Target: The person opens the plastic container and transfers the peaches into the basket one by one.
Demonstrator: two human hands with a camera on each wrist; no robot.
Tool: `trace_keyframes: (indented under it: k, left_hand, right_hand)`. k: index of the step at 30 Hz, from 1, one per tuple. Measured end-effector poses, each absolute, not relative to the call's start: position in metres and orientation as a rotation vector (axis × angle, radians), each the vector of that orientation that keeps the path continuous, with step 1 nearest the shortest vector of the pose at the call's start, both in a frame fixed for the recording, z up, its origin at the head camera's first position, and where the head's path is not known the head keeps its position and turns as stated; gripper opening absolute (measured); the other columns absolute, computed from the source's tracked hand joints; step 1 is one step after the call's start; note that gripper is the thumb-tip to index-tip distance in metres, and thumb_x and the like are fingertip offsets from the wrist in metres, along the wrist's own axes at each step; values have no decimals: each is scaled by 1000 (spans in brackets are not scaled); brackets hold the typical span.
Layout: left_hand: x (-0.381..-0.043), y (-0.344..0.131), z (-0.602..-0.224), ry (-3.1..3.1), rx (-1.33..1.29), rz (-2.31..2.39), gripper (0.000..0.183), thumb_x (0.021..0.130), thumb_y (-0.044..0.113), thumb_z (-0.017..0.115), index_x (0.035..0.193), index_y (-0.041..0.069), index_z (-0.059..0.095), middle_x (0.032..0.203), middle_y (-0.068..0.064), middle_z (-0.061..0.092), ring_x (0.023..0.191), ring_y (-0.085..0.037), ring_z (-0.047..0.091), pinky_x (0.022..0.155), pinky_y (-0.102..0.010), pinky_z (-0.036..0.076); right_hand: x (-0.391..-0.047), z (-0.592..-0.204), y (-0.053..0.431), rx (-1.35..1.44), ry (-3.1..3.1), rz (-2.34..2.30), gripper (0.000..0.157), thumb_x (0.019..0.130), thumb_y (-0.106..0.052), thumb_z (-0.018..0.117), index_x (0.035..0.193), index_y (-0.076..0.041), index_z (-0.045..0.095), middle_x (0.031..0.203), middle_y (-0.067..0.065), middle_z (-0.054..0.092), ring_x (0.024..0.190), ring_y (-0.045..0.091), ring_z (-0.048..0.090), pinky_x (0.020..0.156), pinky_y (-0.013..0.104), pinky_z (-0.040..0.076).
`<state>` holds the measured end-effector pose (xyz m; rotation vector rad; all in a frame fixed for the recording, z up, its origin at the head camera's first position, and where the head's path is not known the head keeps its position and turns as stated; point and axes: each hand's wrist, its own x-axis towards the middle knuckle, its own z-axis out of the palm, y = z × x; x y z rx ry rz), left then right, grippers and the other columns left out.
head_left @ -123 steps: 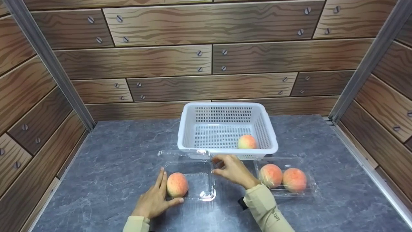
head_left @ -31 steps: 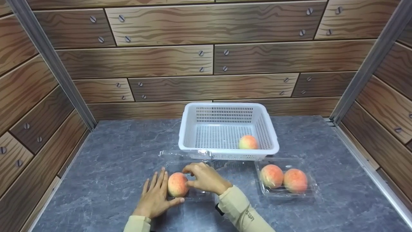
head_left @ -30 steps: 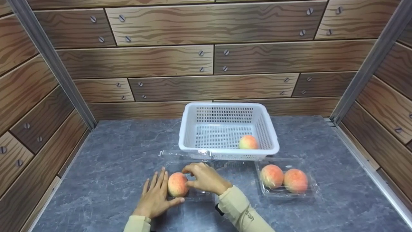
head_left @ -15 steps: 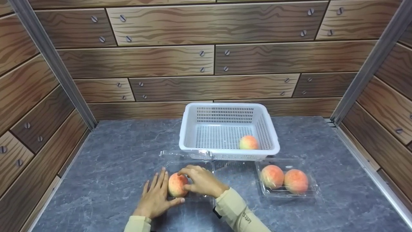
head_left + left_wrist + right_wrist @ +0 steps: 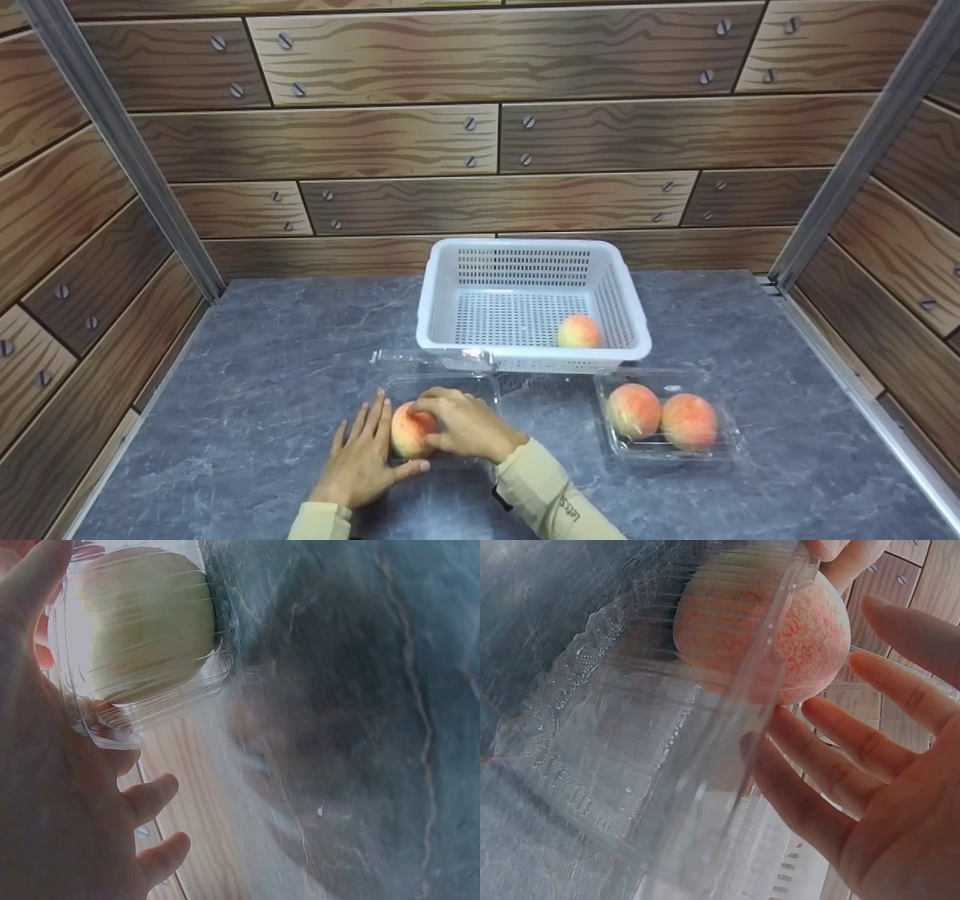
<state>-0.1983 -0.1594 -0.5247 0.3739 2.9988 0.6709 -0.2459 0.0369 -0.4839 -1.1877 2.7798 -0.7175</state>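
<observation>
A peach sits at the left end of an open clear plastic clamshell box. My left hand lies flat along the box's left side, fingers straight and thumb along its front edge. In the left wrist view the peach shows through the ribbed plastic wall, hand beside it. My right hand reaches over the peach's top and right side. Up close in the right wrist view, its spread, slightly bent fingers come up to the peach, with a gap showing at the thumb.
Behind stands a white perforated basket with one peach in its near right corner. A second clear box to the right contains two peaches. Wood-patterned walls enclose the grey marbled table.
My right hand has gone from the box's right edge to the peach, and lately slid slightly further left over it. My left hand and the peach have stayed put.
</observation>
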Motion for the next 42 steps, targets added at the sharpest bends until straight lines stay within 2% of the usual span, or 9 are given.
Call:
trace_keyframes:
  k: [12, 19, 31, 36, 42]
  left_hand:
    - [-198, -159, -526, 3010, 373, 676, 110, 84, 65, 70, 155, -9, 28, 163, -27, 19, 147, -49, 23, 115, -71, 15]
    - [-198, -159, -524, 3015, 379, 663, 111, 84, 66, 69, 155, -9, 28, 163, -27, 19, 146, -49, 24, 114, -71, 16]
    - [-198, -161, -523, 3010, 372, 634, 113, 83, 67, 68, 155, -9, 26, 164, -26, 19, 146, -48, 24, 115, -70, 17]
    - [-198, -160, -523, 3009, 367, 630, 113, 83, 68, 68, 155, -9, 27, 164, -26, 19, 146, -48, 25, 114, -71, 17]
    - [-198, -159, -525, 3005, 353, 649, 114, 82, 70, 67, 155, -8, 28, 164, -26, 18, 147, -48, 24, 115, -71, 17]
  right_hand:
    - [-242, -482, 27, -1176, 2782, -614, 43, 84, -18, 79, 127, -14, 72, 136, 11, 61, 118, 31, 61, 96, 46, 53]
    - [-240, -483, 20, -1255, 2850, -472, 45, 82, -18, 81, 126, -17, 72, 134, 11, 62, 112, 28, 65, 91, 40, 56]
    - [-235, -488, 5, -1317, 2999, -191, 47, 75, -21, 87, 120, -27, 75, 121, 7, 65, 90, 24, 68, 70, 33, 61]
    - [-235, -488, 3, -1300, 2989, -175, 51, 71, -17, 89, 120, -26, 75, 120, 8, 65, 88, 25, 67, 71, 32, 60]
    - [-236, -487, 6, -1270, 2953, -204, 49, 72, -20, 89, 119, -25, 76, 125, 9, 64, 93, 25, 68, 75, 32, 60]
